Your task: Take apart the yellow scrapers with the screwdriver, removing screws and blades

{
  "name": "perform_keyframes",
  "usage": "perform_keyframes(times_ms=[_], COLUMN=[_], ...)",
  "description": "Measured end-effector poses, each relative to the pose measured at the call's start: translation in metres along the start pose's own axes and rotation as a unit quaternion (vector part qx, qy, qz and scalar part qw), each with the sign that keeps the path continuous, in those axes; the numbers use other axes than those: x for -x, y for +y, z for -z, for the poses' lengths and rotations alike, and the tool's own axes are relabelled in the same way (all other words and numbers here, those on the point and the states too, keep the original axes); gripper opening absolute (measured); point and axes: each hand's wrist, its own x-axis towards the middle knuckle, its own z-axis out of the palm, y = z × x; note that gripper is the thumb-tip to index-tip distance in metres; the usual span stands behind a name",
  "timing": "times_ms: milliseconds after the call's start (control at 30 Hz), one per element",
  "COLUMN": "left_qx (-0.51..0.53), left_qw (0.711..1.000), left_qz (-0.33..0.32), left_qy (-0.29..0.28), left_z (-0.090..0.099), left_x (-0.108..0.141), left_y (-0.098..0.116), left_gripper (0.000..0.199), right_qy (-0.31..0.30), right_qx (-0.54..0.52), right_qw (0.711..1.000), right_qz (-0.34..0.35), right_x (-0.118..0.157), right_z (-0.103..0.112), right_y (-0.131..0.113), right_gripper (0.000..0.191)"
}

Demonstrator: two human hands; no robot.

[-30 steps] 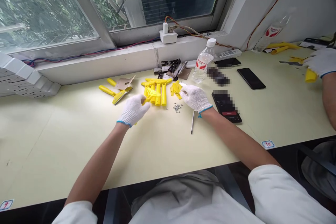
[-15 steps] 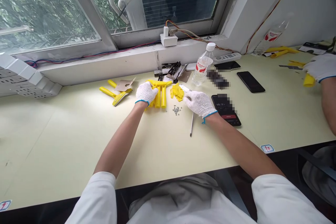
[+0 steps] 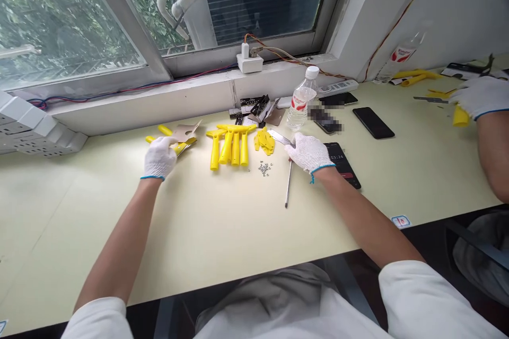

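Left hand (image 3: 159, 158) in white knit glove, fingers curled down over yellow-handled scraper (image 3: 164, 129), left of centre; cannot tell if gripping. Tan card piece (image 3: 186, 131) just behind. Right hand (image 3: 309, 152), also gloved, pinches steel blade (image 3: 279, 137) between fingers, above screwdriver (image 3: 287, 185), beside phone (image 3: 342, 164). Row of yellow plastic handles (image 3: 233, 145) between hands; small screws (image 3: 263, 169) just right. Co-worker's gloved hand (image 3: 480, 96) at upper right.

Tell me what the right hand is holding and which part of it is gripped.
The right hand appears to hold a narrow metal blade by its end nearest the glove.
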Motion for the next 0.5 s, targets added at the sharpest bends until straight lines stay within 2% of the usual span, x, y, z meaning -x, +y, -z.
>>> perform_keyframes(times_ms=[67,167,267,367,500], left_qx=[-0.041,-0.06,-0.071,-0.096,-0.115], left_qw=[0.998,0.994,0.99,0.983,0.977], left_qz=[-0.016,-0.054,-0.074,-0.086,-0.101], left_qy=[-0.036,-0.078,-0.097,-0.127,-0.151], left_z=[0.003,0.007,0.01,0.015,0.027], left_x=[0.002,0.005,0.007,0.01,0.03], left_y=[-0.033,-0.06,-0.07,-0.075,-0.077], left_gripper=[0.049,0.06,0.054,0.04,0.039], right_qy=[0.003,-0.027,-0.068,-0.07,-0.075], right_qx=[0.01,0.029,0.035,0.024,-0.015], right_qw=[0.999,0.997,0.995,0.995,0.994], right_qz=[-0.032,-0.067,-0.067,-0.063,-0.072], right_x=[-0.003,-0.006,-0.008,-0.01,-0.011], right_z=[-0.001,-0.002,-0.005,-0.007,-0.007], right_y=[0.001,0.001,0.002,0.005,0.008], right_gripper=[0.048,0.051,0.045,0.045,0.047])
